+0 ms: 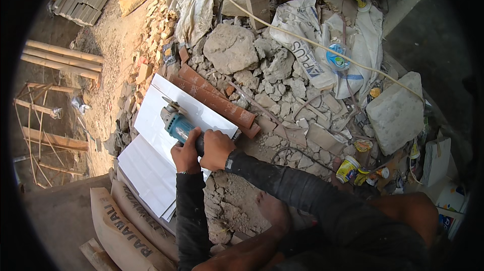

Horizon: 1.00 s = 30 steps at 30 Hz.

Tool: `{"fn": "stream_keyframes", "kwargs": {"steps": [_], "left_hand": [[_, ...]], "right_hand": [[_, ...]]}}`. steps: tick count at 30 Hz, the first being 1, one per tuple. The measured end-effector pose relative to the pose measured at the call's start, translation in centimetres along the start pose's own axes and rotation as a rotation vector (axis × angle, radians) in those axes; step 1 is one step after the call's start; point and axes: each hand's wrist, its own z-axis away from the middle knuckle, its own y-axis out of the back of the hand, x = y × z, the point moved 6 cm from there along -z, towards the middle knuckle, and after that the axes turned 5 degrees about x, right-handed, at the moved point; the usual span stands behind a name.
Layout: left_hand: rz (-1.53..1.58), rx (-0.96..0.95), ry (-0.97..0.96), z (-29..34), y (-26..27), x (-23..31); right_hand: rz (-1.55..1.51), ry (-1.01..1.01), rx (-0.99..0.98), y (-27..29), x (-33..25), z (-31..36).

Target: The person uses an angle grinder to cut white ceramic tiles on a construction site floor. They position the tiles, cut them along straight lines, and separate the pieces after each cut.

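Note:
Both my hands are wrapped round a teal angle grinder (178, 126) with a grey head and a thin cutting disc (173, 104). My left hand (186, 157) grips its body from the near left side, thumb up along the casing. Close beside it, my right hand (218, 149) is closed over the dark rear handle. The grinder lies over a white glossy tile (154, 102), its disc toward the far part of that surface. Whether the disc touches the tile I cannot tell. Nearer to me, another white tile (140, 167) sits at an angle.
Reddish-brown tile strips (217, 97) lie beyond the white tile. Broken concrete (230, 48) and rubble spread ahead and right, with white sacks (307, 52) and a pale cable (302, 30) across them. Filled paper sacks (123, 228) stand near left. Bamboo poles (60, 59) cross a drop at far left.

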Motion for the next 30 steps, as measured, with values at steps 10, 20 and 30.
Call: {"fn": "stream_keyframes", "kwargs": {"steps": [10, 20, 30], "left_hand": [[0.021, -0.010, -0.012, 0.2, -0.1, -0.2], [0.011, -0.009, 0.009, 0.7, -0.2, -0.1], [0.021, -0.004, 0.003, 1.6, -0.4, -0.4]], "right_hand": [[0.011, -0.011, 0.004, 0.1, 0.2, 0.4], [0.026, -0.002, 0.005, 0.2, 0.3, 0.6], [0.012, -0.006, -0.005, 0.6, 0.6, 1.6]]}}
